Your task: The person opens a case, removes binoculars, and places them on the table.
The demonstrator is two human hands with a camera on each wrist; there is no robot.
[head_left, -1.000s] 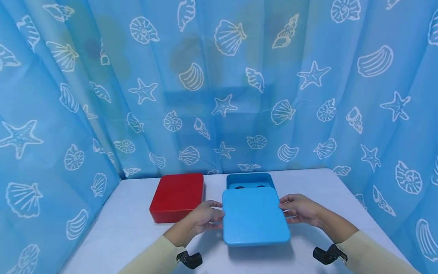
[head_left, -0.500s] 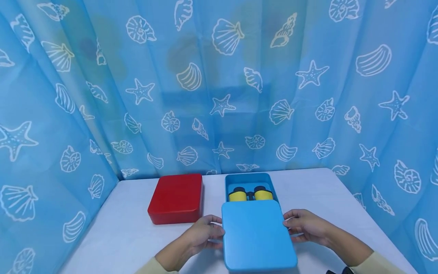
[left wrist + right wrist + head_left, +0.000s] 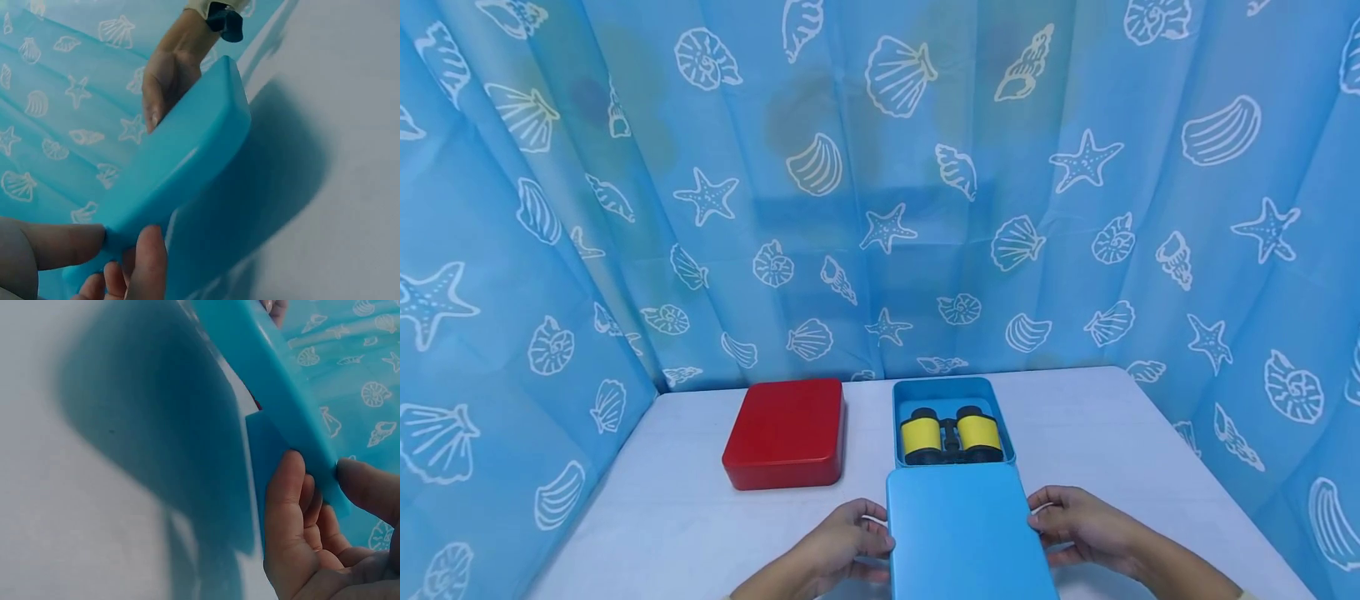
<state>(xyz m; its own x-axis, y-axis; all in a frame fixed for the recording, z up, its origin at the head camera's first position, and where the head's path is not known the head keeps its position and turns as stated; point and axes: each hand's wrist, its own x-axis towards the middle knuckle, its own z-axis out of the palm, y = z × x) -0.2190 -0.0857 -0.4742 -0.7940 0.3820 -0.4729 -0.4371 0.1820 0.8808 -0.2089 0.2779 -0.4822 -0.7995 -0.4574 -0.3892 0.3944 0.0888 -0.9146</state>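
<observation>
- Across the whole back and down both sides hangs a blue curtain [image 3: 880, 167] printed with white shells and starfish.
- On the left of the table [image 3: 1120, 442], toward the back, sits a red box [image 3: 785, 435] with a smooth, flat top, apart from my hands.
- My left hand [image 3: 852, 540] pinches the left edge of the blue lid, thumb against the upper side and fingers curled beneath; the grip is narrow, just the lid's thickness.
- Between my hands I hold the blue lid [image 3: 966, 533] above the table, its shadow falling on the white surface below. Its near end runs out of the head view.
- Just beyond the lid's far edge stands the blue box [image 3: 943, 389], uncovered for the most part; I cannot tell whether lid and box touch.
- Inside that box lie the binoculars [image 3: 951, 437], black with two yellow barrels, toward the near wall.
- My right hand [image 3: 1078, 527] pinches the lid's right edge just as narrowly, thumb and fingers on opposite sides.
- On my right wrist, a black device [image 3: 226, 22] sits beside a beige sleeve [image 3: 203, 7].
</observation>
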